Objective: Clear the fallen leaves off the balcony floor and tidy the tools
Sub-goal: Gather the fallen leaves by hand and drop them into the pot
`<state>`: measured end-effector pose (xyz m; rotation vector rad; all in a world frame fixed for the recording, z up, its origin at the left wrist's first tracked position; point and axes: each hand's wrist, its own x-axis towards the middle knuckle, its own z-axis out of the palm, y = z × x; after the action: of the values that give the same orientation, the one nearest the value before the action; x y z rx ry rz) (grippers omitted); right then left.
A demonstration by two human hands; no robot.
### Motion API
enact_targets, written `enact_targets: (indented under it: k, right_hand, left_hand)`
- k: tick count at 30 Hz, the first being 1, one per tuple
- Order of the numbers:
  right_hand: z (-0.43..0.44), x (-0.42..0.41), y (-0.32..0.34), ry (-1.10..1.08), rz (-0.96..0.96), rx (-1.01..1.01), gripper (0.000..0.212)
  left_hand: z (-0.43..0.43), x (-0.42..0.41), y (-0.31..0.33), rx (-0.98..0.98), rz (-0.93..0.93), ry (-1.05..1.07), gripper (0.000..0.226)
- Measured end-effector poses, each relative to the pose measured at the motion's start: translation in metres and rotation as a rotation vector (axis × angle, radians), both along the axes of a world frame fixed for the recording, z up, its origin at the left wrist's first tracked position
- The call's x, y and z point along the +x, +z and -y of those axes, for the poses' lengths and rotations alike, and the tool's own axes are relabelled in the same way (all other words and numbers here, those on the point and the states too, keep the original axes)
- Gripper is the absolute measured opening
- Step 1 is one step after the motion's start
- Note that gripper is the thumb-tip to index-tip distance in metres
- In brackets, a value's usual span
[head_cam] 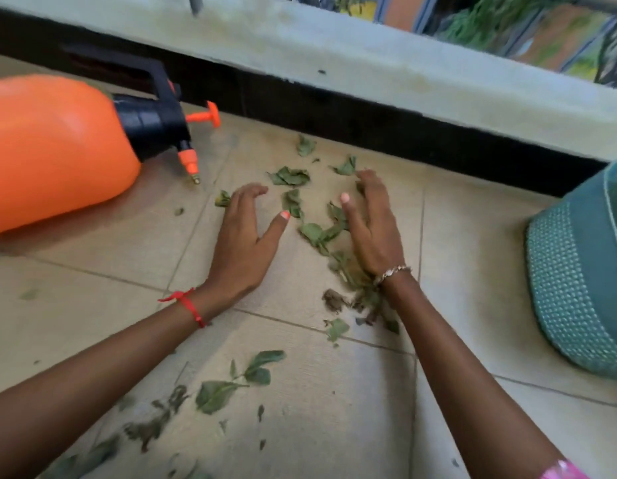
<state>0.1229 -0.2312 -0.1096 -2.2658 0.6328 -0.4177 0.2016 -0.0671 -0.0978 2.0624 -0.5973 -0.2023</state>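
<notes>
On the balcony floor (92, 305), below the low wall, your left hand (246, 236) and right hand (372, 229) flank a scatter of green leaves (315, 233), each grip apart, fingers loosely curved and clamped on nothing. More leaves lie nearer you (some blurred). An orange sprayer (54, 150) lies on its side at left; a teal woven basket (576, 288) sits at right.

A pale ledge (334, 53) runs along the far edge of the floor (110, 323), with a black band (369, 126) at its foot. A teal woven basket (573, 271) stands at the floor's right edge. Blurred greenery (490, 19) shows beyond the ledge.
</notes>
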Motion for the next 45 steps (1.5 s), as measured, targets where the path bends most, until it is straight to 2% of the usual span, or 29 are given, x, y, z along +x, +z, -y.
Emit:
enact_targets:
  k: [3,7,12,16,18,20,22,24,25,26,28,30,32,35,36,40,42,45]
  right_hand:
    - [0.018,0.038,0.0,0.069,-0.071,-0.098,0.069]
    - [0.015,0.076,-0.002,0.224,-0.099,-0.198,0.07]
    - [0.01,0.107,-0.005,0.294,-0.148,-0.291,0.071]
    - [-0.002,0.11,0.0,0.376,-0.179,-0.31,0.064]
    - [-0.013,0.1,0.0,0.446,-0.149,-0.214,0.057]
    - [-0.026,0.088,0.001,0.475,-0.052,-0.017,0.05]
    - [-0.034,0.08,0.0,0.421,0.148,0.293,0.044]
    - [-0.038,0.077,0.001,0.292,0.281,0.506,0.046]
    - [-0.038,0.078,0.002,0.247,0.267,0.489,0.05]
    - [-0.039,0.08,0.003,0.237,0.19,0.391,0.052]
    - [-0.04,0.084,0.0,0.325,-0.054,0.069,0.051]
    - [-0.044,0.085,0.0,0.438,-0.181,-0.107,0.052]
    - [-0.047,0.083,0.001,0.508,-0.195,-0.111,0.056]
    - [-0.055,0.071,0.001,0.597,-0.189,-0.109,0.054]
    - [-0.06,0.064,0.001,0.602,-0.188,-0.087,0.053]
    - [-0.073,0.044,-0.002,0.533,-0.209,0.078,0.047]
    - [-0.08,0.039,-0.001,0.536,-0.209,0.025,0.051]
    - [-0.091,0.034,0.003,0.563,-0.208,-0.076,0.041]
  left_hand:
    - [-0.004,0.029,0.001,0.139,0.179,-0.024,0.049]
    - [-0.012,0.048,-0.01,0.327,0.13,-0.009,0.058]
    - [-0.015,0.041,-0.018,0.303,0.185,-0.009,0.063]
    - [-0.016,0.042,-0.019,0.272,0.187,-0.034,0.059]
    - [-0.016,0.043,-0.019,0.203,0.163,-0.049,0.051]
    - [-0.018,0.039,-0.015,0.032,0.135,-0.047,0.042]
    - [-0.023,0.035,-0.01,-0.165,0.18,0.01,0.033]
    - [-0.031,0.034,-0.008,-0.221,0.26,0.087,0.032]
    - [-0.035,0.035,-0.007,-0.188,0.268,0.114,0.034]
    - [-0.038,0.035,-0.008,-0.11,0.257,0.137,0.037]
    - [-0.041,0.032,-0.012,0.093,0.219,0.141,0.043]
    - [-0.041,0.023,-0.02,0.251,0.187,0.046,0.054]
    - [-0.04,0.016,-0.026,0.265,0.186,-0.017,0.057]
    - [-0.046,0.015,-0.014,0.001,0.091,0.082,0.039]
    - [-0.049,0.015,-0.01,-0.054,0.117,0.109,0.036]
    - [-0.063,0.016,-0.007,0.008,0.219,0.111,0.031]
    - [-0.068,0.019,-0.01,0.07,0.187,0.101,0.024]
    - [-0.071,0.015,-0.013,0.149,0.077,-0.006,0.031]
